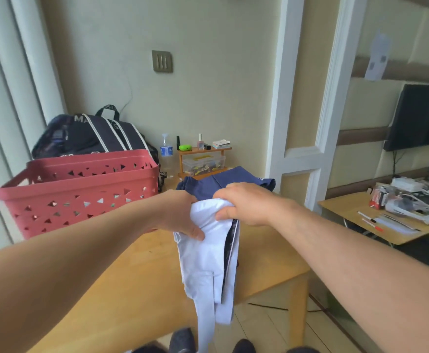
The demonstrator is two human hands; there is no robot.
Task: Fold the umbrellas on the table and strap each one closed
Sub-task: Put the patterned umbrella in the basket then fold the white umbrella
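Held up over the wooden table (267,253), near its right-hand edge: a white umbrella (208,253), canopy slack and hanging, long axis close to vertical, top bunched between the hands and loose panels pointing down toward the floor, dark trim showing along the right side. Left hand (180,215) curled round the upper left of the bundle, thumb pressing the fabric; right hand (244,202) gripping the gathered top from above — fingers folded over it. Just behind, lying on the table, a navy blue umbrella (223,182), crumpled. To the left, a red perforated basket (81,194) by the table's left side, a dark backpack (93,136) behind it. Bare tabletop below the hanging cloth; right of the table edge, open floor, then a cluttered side table (376,220) standing well apart.
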